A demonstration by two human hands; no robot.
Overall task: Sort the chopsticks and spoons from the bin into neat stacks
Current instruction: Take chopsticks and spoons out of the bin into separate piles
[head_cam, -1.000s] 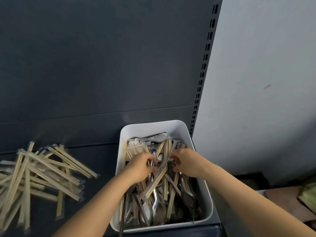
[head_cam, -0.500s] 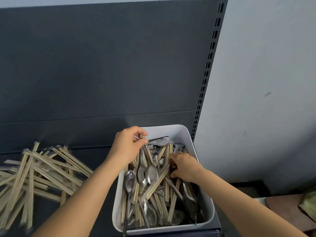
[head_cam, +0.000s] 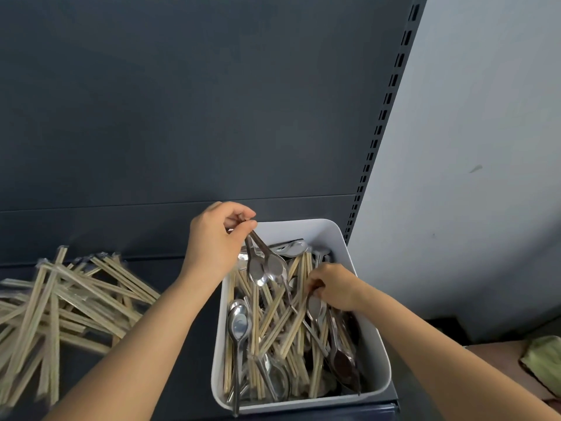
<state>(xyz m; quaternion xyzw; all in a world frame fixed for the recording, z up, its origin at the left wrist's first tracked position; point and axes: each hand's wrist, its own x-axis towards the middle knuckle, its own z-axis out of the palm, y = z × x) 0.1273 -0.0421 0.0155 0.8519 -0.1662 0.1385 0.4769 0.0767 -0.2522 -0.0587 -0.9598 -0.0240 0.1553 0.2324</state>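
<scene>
Spoons (head_cam: 265, 267) shiny metal; chopsticks (head_cam: 279, 317) pale, wrapped

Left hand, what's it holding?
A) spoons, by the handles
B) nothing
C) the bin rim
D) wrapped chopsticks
A: the left hand pinches the handle ends of two metal spoons, whose bowls hang down over the white bin.
</scene>
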